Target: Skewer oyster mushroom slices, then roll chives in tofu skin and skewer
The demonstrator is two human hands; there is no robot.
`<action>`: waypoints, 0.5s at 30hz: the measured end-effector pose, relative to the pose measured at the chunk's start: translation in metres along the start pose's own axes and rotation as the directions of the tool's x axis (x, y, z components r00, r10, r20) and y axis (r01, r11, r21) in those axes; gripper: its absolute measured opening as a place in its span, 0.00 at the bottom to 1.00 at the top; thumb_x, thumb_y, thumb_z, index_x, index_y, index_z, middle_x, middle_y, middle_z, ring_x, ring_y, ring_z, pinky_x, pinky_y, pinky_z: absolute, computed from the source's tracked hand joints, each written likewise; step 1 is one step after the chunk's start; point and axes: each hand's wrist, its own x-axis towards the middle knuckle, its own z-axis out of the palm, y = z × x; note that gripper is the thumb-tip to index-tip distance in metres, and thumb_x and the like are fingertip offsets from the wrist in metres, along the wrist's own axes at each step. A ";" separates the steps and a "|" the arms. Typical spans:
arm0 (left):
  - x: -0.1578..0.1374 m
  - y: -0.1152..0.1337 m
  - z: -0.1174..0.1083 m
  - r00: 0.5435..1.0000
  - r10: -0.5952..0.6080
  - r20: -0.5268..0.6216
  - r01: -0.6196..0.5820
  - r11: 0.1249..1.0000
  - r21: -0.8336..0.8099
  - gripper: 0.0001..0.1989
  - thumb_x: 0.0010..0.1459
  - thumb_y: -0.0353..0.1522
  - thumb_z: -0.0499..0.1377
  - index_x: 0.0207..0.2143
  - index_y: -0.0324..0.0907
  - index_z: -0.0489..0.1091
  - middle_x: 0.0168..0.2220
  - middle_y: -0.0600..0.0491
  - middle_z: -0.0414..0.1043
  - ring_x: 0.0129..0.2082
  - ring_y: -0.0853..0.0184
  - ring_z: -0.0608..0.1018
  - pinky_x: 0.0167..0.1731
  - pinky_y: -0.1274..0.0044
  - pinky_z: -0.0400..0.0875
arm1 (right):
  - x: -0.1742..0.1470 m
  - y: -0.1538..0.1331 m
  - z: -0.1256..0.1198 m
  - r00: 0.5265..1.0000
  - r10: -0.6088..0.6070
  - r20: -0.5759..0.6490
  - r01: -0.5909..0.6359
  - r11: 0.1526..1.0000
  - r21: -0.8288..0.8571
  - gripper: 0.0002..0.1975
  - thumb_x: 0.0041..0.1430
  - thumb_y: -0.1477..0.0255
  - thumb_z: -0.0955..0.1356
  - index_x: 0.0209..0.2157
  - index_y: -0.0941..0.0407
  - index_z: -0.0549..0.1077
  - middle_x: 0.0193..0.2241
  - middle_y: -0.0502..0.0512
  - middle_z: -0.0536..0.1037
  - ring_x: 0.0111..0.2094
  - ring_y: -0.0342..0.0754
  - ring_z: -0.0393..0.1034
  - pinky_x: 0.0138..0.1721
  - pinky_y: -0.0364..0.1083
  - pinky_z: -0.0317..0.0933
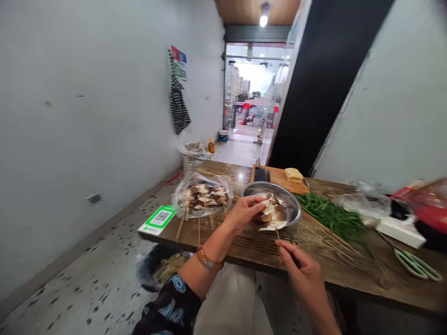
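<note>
at one bowl (298, 207), left fingers (256, 200) pinch mushroom pieces (275, 217), right fingers (287, 259) grip one skewer (278, 236).

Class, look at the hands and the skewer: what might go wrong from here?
The skewer held in the right hand could prick the left hand pinching the mushroom pieces, which may also tear. Sticks of loaded skewers reach toward the table's near edge, where the left forearm might knock them.

QR code (162, 217) on green-bordered card (152, 223), lettering (152, 229) illegible, wall posters (179, 56) illegible
</note>
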 end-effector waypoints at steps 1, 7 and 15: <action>-0.007 0.000 -0.005 0.999 0.015 -0.036 -0.015 1.000 -0.009 0.23 0.37 0.39 0.71 0.35 0.34 0.75 0.29 0.52 0.74 0.25 0.73 0.73 0.28 0.78 0.68 | -0.002 -0.001 0.004 1.000 -0.009 0.022 0.009 1.000 -0.016 0.16 0.55 0.60 0.68 0.39 0.55 0.80 0.39 0.58 0.80 0.41 0.54 0.73 0.44 0.49 0.65; -0.052 0.004 -0.042 0.976 0.062 -0.207 -0.071 0.997 -0.037 0.25 0.39 0.40 0.70 0.38 0.35 0.74 0.31 0.51 0.75 0.26 0.72 0.75 0.29 0.78 0.70 | -0.007 -0.015 0.037 0.980 -0.041 0.192 0.049 0.998 -0.040 0.18 0.56 0.59 0.67 0.40 0.57 0.79 0.35 0.59 0.80 0.38 0.54 0.72 0.41 0.48 0.64; -0.119 0.038 -0.108 0.850 0.289 -0.441 -0.182 0.946 0.269 0.21 0.51 0.42 0.62 0.44 0.38 0.69 0.35 0.49 0.76 0.27 0.70 0.77 0.29 0.76 0.72 | 0.012 -0.037 0.079 0.927 0.061 0.370 -0.114 0.986 0.121 0.19 0.52 0.57 0.69 0.35 0.59 0.80 0.20 0.50 0.71 0.24 0.43 0.62 0.26 0.42 0.55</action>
